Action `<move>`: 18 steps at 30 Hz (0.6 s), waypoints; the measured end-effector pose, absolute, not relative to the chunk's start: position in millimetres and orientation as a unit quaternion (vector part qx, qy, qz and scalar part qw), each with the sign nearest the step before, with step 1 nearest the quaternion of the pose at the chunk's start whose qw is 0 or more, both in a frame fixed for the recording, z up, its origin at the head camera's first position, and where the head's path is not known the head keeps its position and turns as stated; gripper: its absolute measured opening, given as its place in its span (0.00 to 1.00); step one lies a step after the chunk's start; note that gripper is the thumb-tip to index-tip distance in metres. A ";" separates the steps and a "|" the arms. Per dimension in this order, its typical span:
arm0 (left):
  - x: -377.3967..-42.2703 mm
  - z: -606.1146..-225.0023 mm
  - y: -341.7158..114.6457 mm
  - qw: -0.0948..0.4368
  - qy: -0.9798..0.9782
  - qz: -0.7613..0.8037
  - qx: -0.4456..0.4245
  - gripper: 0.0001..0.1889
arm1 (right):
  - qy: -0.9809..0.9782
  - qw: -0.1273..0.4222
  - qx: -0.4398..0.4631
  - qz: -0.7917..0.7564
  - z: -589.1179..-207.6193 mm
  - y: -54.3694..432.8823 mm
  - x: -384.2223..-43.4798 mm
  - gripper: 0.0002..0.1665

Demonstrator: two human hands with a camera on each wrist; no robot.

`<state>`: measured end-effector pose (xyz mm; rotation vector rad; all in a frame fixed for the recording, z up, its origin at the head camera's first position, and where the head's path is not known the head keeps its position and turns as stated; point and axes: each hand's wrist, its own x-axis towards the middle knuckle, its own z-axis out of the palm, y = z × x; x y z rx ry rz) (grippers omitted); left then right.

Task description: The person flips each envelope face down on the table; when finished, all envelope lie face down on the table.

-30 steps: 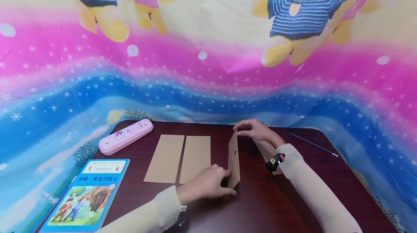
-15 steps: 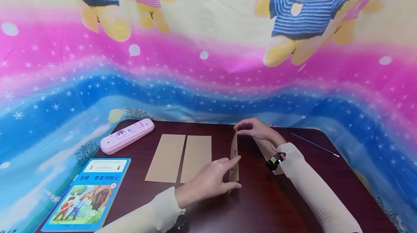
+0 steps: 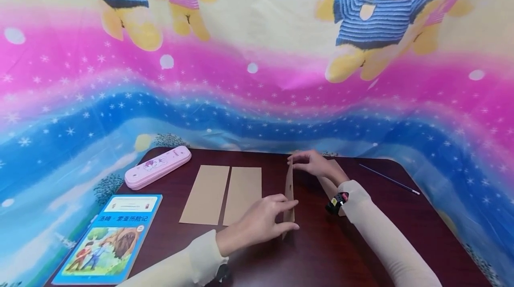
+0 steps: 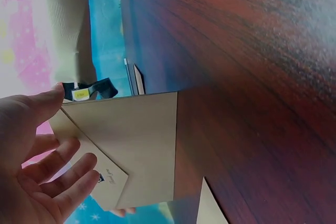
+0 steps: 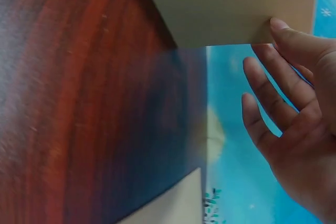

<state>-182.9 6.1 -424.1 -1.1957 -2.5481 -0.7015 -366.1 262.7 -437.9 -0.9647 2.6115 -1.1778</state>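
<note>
A brown paper envelope (image 3: 290, 183) stands on its long edge on the table, its pointed flap facing left. Small dark print shows on that flap in the left wrist view, where the envelope (image 4: 144, 135) tilts little. My left hand (image 3: 257, 221) holds the near end, thumb at the edge and index finger reaching over the top; its other fingers lie loosely by the flap. At the far upper corner my right hand (image 3: 317, 165) pinches the envelope (image 5: 231, 9) between thumb and fingers, the remaining fingers spread.
Two flat brown rectangles (image 3: 205, 195) lie side by side left of centre. Another brown piece (image 3: 328, 187) is partly hidden under my right wrist. A pink pencil case (image 3: 158, 167), a blue book (image 3: 108, 240) and a thin pencil (image 3: 389, 179) lie toward the table's sides.
My left fingers have loosened from the envelope's near end, the index finger now extended over its upper edge. The envelope has turned more edge-on. My right hand keeps its corner.
</note>
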 end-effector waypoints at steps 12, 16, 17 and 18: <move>-183.1 -419.8 -2.3 0.124 -0.879 -0.216 -0.406 0.29 | 0.889 0.062 -0.320 -0.322 -463.2 243.2 -372.1 0.13; -183.7 -419.1 -3.8 0.107 -0.877 -0.226 -0.410 0.30 | 0.900 0.079 -0.304 -0.304 -466.7 239.7 -370.7 0.12; -183.6 -418.9 -4.4 0.105 -0.878 -0.225 -0.410 0.30 | 0.902 0.081 -0.299 -0.300 -467.6 238.9 -370.4 0.12; -183.9 -418.8 -5.2 0.103 -0.878 -0.222 -0.411 0.30 | 0.905 0.080 -0.296 -0.294 -468.0 237.7 -370.6 0.12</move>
